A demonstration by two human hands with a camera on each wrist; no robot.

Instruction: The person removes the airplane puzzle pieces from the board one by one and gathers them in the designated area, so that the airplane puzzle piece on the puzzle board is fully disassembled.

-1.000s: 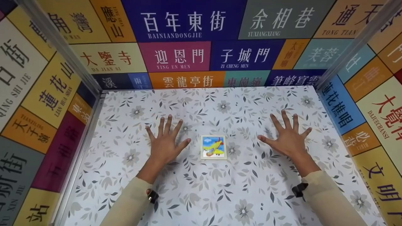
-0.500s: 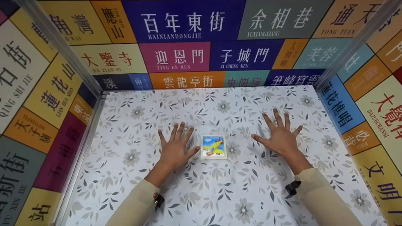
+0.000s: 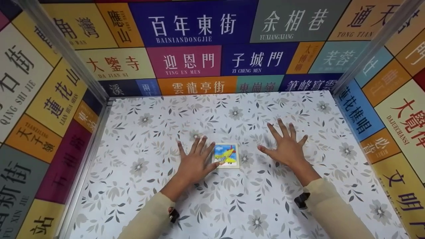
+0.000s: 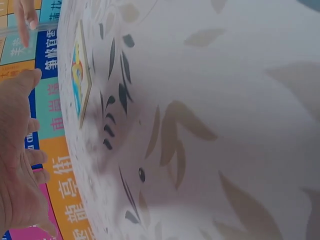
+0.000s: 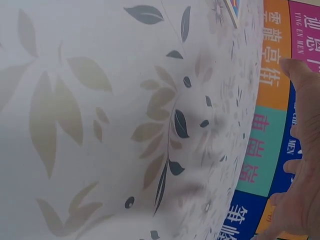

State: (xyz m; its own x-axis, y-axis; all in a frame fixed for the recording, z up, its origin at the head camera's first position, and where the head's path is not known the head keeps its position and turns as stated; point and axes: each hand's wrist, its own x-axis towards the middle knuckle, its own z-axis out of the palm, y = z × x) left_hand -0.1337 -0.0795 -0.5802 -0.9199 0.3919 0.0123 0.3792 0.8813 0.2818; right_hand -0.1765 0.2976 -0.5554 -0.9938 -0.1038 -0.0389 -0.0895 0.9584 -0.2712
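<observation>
A small square picture puzzle (image 3: pixel 229 153) with a yellow airplane on blue sky and a pale frame lies flat in the middle of the table. My left hand (image 3: pixel 195 163) is just left of it, fingers spread, the thumb overlapping its lower left corner in the head view. To the right of the puzzle, apart from it, my right hand (image 3: pixel 287 147) hovers with spread fingers and holds nothing. In the left wrist view the puzzle (image 4: pixel 80 75) shows edge-on beyond the left hand (image 4: pixel 20 150). Only a corner of the puzzle (image 5: pixel 234 11) shows in the right wrist view, above the right hand (image 5: pixel 305 150).
The table (image 3: pixel 232 205) has a white covering printed with grey flowers and leaves. Colourful panels with Chinese lettering (image 3: pixel 186 59) wall in its back and both sides. Clear strips (image 3: pixel 372 49) run up the back corners. Dark wrist bands (image 3: pixel 302 200) sit at the sleeves.
My left hand has moved right and slightly toward me, bringing its thumb over the puzzle's corner. The right hand has shifted left, closer to the puzzle. The puzzle stays in place.
</observation>
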